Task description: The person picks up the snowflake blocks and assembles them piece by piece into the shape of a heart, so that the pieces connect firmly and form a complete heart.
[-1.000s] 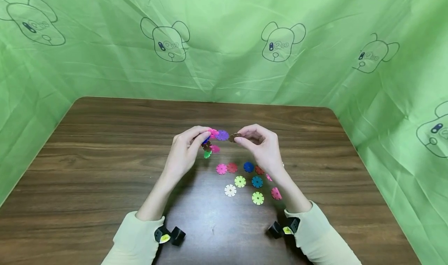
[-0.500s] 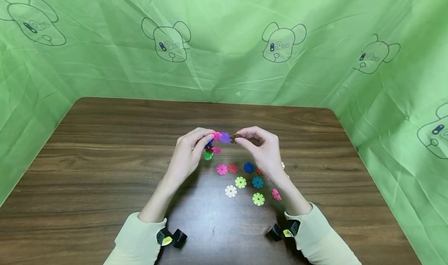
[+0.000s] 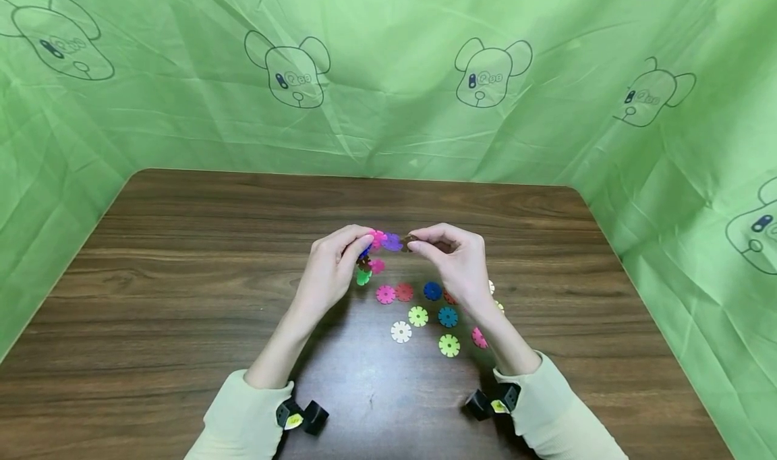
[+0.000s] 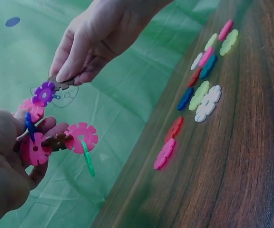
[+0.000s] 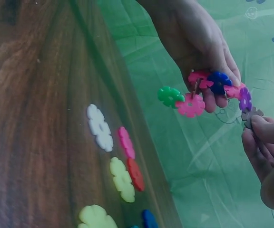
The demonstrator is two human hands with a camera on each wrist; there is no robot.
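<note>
my right hand point(image 3: 455, 254) pinches brown disc point(image 4: 62, 84), meeting purple disc point(image 4: 44, 94) at its edge; can't tell if slotted. purple's left of that pinch, nearer it than left hand point(image 3: 330, 264), which grips chain point(image 4: 55, 142) at blue disc point(image 5: 220, 82).

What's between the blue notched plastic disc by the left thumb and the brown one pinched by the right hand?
A pink notched plastic disc, then a purple notched disc; the right wrist view shows both.
</note>
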